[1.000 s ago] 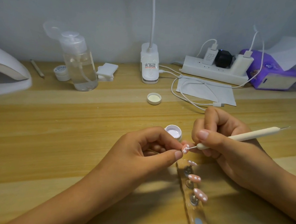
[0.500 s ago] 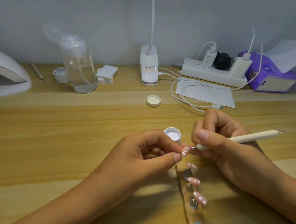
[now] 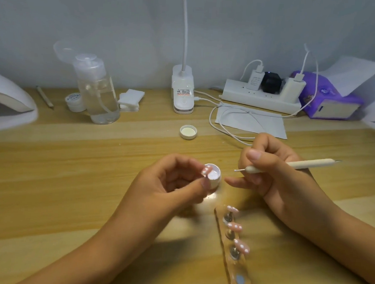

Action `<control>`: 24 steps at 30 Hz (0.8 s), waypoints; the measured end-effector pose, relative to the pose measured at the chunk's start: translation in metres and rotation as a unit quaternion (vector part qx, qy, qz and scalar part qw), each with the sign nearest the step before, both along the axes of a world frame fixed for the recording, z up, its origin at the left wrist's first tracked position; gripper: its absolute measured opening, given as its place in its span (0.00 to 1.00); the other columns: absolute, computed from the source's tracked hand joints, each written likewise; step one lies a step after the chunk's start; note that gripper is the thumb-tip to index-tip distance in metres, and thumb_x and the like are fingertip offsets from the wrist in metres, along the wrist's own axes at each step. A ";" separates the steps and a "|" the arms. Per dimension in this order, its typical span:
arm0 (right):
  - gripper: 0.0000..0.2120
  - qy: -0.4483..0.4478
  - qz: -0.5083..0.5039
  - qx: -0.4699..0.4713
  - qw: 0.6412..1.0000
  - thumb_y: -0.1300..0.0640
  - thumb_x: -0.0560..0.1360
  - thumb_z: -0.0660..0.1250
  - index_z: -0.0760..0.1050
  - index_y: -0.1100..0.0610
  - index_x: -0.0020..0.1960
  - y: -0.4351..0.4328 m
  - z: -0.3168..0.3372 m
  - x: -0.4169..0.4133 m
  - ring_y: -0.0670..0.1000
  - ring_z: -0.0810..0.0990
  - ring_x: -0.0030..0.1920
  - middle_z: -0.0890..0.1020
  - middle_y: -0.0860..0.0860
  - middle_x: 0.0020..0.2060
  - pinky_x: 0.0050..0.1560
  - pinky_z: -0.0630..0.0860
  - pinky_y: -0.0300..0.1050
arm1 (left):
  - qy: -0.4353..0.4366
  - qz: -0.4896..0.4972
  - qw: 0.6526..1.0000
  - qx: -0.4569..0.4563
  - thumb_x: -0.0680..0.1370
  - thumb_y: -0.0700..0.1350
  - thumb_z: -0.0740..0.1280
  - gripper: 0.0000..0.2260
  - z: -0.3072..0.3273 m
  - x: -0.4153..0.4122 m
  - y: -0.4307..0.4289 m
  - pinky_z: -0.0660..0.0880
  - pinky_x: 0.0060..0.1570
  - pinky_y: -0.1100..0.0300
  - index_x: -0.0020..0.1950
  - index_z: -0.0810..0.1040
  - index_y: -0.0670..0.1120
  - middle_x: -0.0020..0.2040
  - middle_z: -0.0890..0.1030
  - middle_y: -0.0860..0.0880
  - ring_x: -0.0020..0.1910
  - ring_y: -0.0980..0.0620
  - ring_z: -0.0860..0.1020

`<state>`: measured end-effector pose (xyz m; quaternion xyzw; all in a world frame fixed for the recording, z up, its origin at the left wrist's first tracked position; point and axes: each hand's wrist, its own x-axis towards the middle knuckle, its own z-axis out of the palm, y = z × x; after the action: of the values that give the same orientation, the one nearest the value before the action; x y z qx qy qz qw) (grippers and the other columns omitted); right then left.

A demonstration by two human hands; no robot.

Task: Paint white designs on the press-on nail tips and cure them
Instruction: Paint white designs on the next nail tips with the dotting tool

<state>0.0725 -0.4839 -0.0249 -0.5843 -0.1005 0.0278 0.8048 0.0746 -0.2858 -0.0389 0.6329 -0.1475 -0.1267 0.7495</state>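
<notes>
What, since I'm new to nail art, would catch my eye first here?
At the centre, the left hand pinches a dotted pink nail tip by a small white pot. The right hand holds a white pen beside it. Nearer, three more dotted tips stand on a strip.
</notes>
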 end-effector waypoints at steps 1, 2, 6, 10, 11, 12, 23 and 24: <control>0.09 0.003 -0.007 0.005 1.000 0.60 0.69 0.67 0.70 0.52 0.32 0.000 0.000 0.001 0.44 0.69 0.28 0.71 0.48 0.27 0.38 0.80 0.44 | -0.002 0.012 1.000 -0.011 0.64 0.46 0.78 0.08 0.002 -0.001 0.000 0.77 0.38 0.65 0.42 0.84 0.53 0.39 0.85 0.49 0.36 0.56 0.81; 0.09 0.007 -0.014 0.009 1.000 0.59 0.70 0.66 0.70 0.52 0.32 0.000 0.001 0.002 0.43 0.69 0.28 0.71 0.48 0.27 0.38 0.80 0.43 | -0.008 0.026 0.999 -0.020 0.63 0.46 0.79 0.10 0.005 -0.002 0.000 0.77 0.38 0.66 0.41 0.84 0.52 0.39 0.85 0.48 0.37 0.55 0.82; 0.09 0.022 -0.037 0.014 0.999 0.58 0.72 0.65 0.71 0.51 0.34 -0.004 0.002 0.005 0.42 0.70 0.28 0.71 0.47 0.28 0.38 0.80 0.41 | -0.104 0.059 0.993 -0.024 0.67 0.45 0.78 0.07 0.014 -0.010 0.003 0.77 0.39 0.66 0.42 0.83 0.50 0.41 0.85 0.49 0.40 0.53 0.83; 0.09 0.024 -0.047 0.017 0.998 0.58 0.73 0.65 0.70 0.51 0.35 -0.005 0.000 0.005 0.42 0.70 0.28 0.71 0.47 0.28 0.37 0.79 0.40 | -0.352 -0.013 0.931 0.100 0.73 0.44 0.73 0.03 0.018 -0.023 0.004 0.70 0.30 0.62 0.42 0.81 0.46 0.35 0.78 0.47 0.31 0.51 0.74; 0.09 0.024 -0.047 0.018 0.998 0.58 0.72 0.65 0.70 0.51 0.35 -0.005 -0.001 0.006 0.42 0.70 0.28 0.71 0.47 0.28 0.36 0.79 0.40 | -0.395 -0.029 0.909 0.134 0.75 0.44 0.72 0.04 0.018 -0.026 0.003 0.67 0.31 0.66 0.41 0.81 0.45 0.34 0.76 0.48 0.30 0.54 0.72; 0.09 0.026 -0.046 0.018 0.998 0.58 0.72 0.65 0.70 0.51 0.35 -0.005 -0.001 0.006 0.42 0.70 0.28 0.71 0.47 0.28 0.36 0.79 0.40 | -0.420 -0.047 0.892 0.161 0.75 0.44 0.71 0.06 0.017 -0.028 0.002 0.66 0.35 0.72 0.40 0.82 0.44 0.33 0.75 0.49 0.31 0.58 0.71; 0.08 0.030 -0.048 -0.015 0.998 0.57 0.72 0.66 0.70 0.52 0.35 -0.006 0.000 0.005 0.43 0.71 0.29 0.71 0.47 0.28 0.36 0.78 0.39 | -0.516 -0.109 0.800 0.285 0.77 0.51 0.71 0.07 0.001 -0.030 0.001 0.56 0.39 0.78 0.41 0.86 0.52 0.31 0.74 0.55 0.35 0.61 0.64; 0.08 0.029 -0.047 -0.016 0.998 0.57 0.72 0.66 0.70 0.52 0.35 -0.006 0.000 0.005 0.43 0.71 0.29 0.71 0.47 0.28 0.36 0.78 0.39 | -0.507 -0.118 0.803 0.290 0.76 0.51 0.71 0.06 0.000 -0.029 0.001 0.57 0.36 0.75 0.42 0.86 0.53 0.31 0.73 0.55 0.34 0.62 0.62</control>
<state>0.0774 -0.4900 -0.0252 -0.5999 -0.0489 0.0088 0.7986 0.0453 -0.2847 -0.0390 0.7725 -0.5359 0.0878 0.3291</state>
